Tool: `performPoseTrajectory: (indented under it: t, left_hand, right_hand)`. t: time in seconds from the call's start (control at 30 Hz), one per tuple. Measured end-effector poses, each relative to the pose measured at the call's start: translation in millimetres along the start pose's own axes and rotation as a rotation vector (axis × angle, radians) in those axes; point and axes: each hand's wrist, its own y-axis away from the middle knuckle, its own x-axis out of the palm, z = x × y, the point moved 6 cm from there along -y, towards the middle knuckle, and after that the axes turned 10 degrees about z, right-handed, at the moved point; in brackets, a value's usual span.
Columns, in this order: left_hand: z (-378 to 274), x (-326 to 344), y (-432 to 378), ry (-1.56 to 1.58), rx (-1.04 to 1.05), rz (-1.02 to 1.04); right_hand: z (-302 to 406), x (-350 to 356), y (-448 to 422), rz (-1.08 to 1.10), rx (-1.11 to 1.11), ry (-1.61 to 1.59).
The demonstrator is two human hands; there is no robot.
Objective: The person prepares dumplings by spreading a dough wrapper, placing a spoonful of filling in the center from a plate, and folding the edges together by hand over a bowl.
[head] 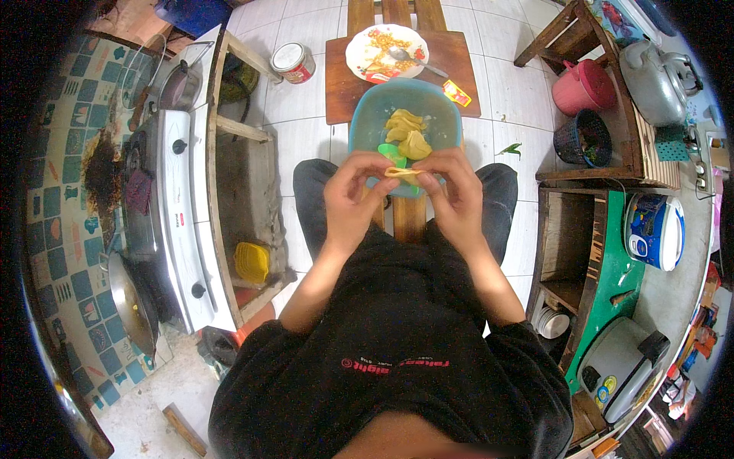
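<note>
Between my left hand (360, 192) and my right hand (452, 192) is a small folded piece of yellow dough (403, 172). Fingertips and thumbs of both hands pinch its two ends. Just beyond my fingers sits a blue plastic basin (360, 123), its near side partly hidden by my hands. Several folded yellow dough pieces (403, 123) lie inside it, the nearest one (415, 146) beside a light green plastic scoop or spoon (391, 154).
A wooden bench (338, 86) holds a plate (356, 49) of orange-brown filling, a metal spoon (431, 68) and a yellow sachet (457, 93). A can (293, 62) stands on the tiled floor. Left is a gas stove (182, 229) with a wok (133, 304); right, a shelf (573, 229).
</note>
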Motion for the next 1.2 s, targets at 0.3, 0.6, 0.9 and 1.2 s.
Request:
performPoseTrajectory:
  t: [0.3, 0.6, 0.9, 1.2]
  left_hand:
    - [0.3, -3.4, 1.9, 0.012, -0.022, 0.0]
    - [1.6, -2.8, 2.5, 0.021, -0.039, 0.021]
    - [0.5, -6.3, 5.0, -0.004, -0.037, -0.018]
    - [-4.8, -4.8, 3.3, -0.042, 0.004, -0.007]
  right_hand:
    - [0.4, -0.6, -0.5, 0.005, 0.001, 0.006]
    - [-0.6, -1.1, -0.2, 0.006, -0.006, 0.009]
    - [-0.6, -0.5, 0.5, 0.005, -0.008, 0.003]
    - [1.1, 1.7, 0.9, 0.043, -0.013, -0.007]
